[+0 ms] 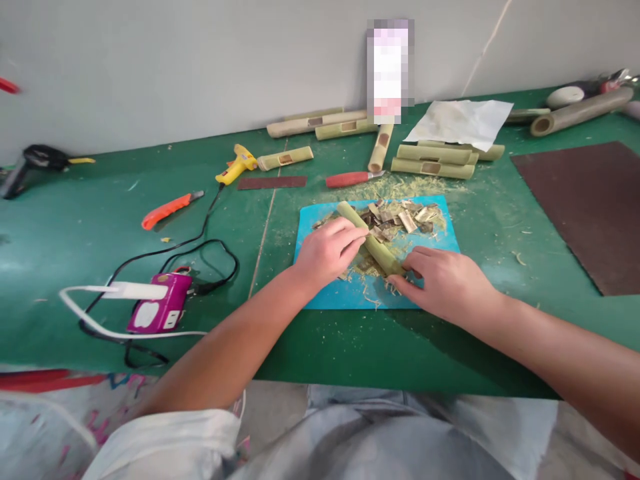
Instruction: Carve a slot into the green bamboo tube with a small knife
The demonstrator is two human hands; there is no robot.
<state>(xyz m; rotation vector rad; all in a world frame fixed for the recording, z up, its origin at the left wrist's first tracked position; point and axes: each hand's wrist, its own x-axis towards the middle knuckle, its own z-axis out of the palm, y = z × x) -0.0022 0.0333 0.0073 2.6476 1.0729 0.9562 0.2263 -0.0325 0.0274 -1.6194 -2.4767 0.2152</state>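
Observation:
A green bamboo tube lies slantwise over a blue mat, its far end toward the left. My left hand is closed at the tube's middle, with the fingertips pressed together against its side. At the near end, my right hand grips the tube between thumb and fingers. Bamboo chips and fine shavings are scattered over the mat around and behind the tube. Just beyond the mat lies a knife with a red handle.
Notched bamboo tubes lie at the back, some under white paper. To the left are a yellow glue gun, an orange cutter and a purple power block with cables. A brown sheet lies right.

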